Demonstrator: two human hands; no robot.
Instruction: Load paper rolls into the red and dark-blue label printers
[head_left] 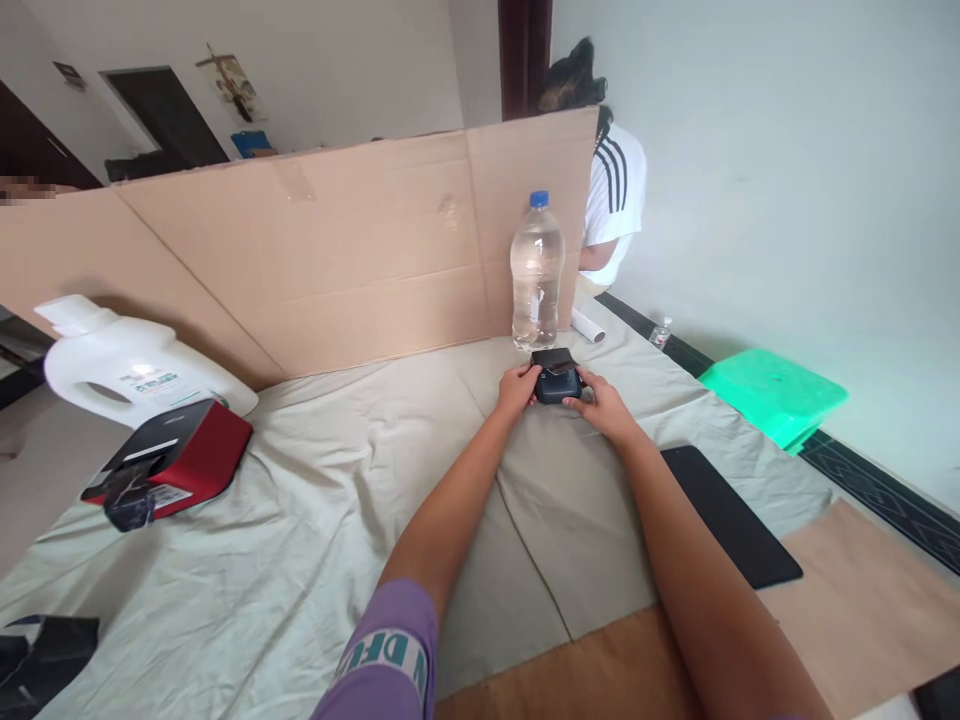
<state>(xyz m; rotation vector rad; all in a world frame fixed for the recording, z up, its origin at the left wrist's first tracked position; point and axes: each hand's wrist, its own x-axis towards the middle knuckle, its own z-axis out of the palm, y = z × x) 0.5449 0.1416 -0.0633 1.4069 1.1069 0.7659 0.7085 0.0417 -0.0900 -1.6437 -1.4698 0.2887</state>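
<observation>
Closest in, a brown sheet point(555, 675) lies under the forearms on the cloth-covered surface point(315, 560), and a purple sleeve point(386, 650) with a lettered band covers the left upper arm. A dark object point(49, 660), cut off by the frame, sits at the lower left; at the right, a flat black slab point(731, 515) lies with its near end by a tan sheet point(877, 600). Farther along on the left stands a red-and-black device point(217, 450) with a crumpled dark piece point(129, 500) at its front, and behind it a white jug point(150, 365) leans over on its side. Ahead, near the far edge of the surface, the left hand point(517, 388) and right hand point(601, 402) pinch a small black device point(556, 388) from its two sides, thumbs toward the near face. Just behind it a clear bottle point(536, 270) with a blue cap stands upright, before a tall cardboard panel point(360, 250). A white roll point(588, 324) lies right of the bottle. Beyond the surface's right edge are a small bottle point(661, 333) and a bright green stool point(776, 388); past the panel, a person point(626, 190) in a white striped shirt is partly hidden.
</observation>
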